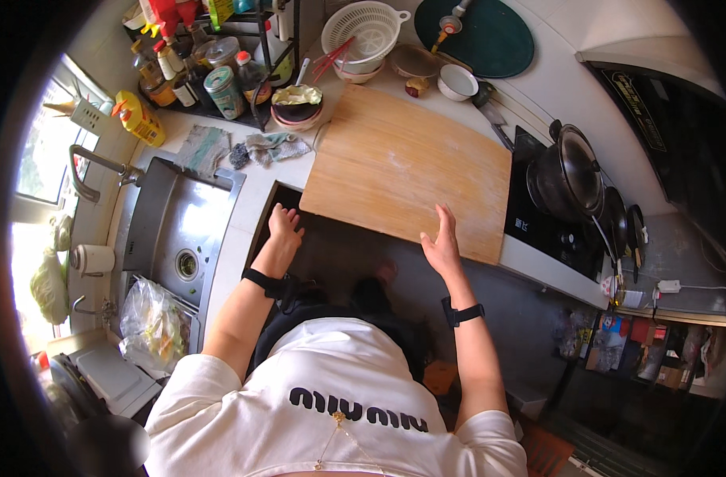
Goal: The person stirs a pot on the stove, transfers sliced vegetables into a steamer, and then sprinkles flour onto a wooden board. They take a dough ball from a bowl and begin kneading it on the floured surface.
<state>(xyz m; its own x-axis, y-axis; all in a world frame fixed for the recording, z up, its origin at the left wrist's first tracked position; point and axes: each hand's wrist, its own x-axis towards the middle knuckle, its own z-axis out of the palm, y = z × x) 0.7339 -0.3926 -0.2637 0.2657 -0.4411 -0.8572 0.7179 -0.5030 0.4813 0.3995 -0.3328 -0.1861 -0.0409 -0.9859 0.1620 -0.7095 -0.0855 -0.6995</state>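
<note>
A large wooden board (411,173), dusted with white powder in patches, lies on the counter in front of me and juts over its front edge. My left hand (285,229) is raised just off the board's near left corner, fingers apart and holding nothing. Near the front edge on the right, my right hand (444,244) hovers with thumb and fingers spread, its palm turned inward. Nothing is in it. Each wrist wears a black strap. Whether the right fingertips touch the board I cannot tell.
To the left is a steel sink (190,208) with a plastic bag (154,328) at its near end. Sauce bottles (151,74) crowd a black rack. A cleaver (494,119) rests beyond the board, near a lidded pot (566,173) on the black cooktop (536,232). A white colander (363,33) stands behind.
</note>
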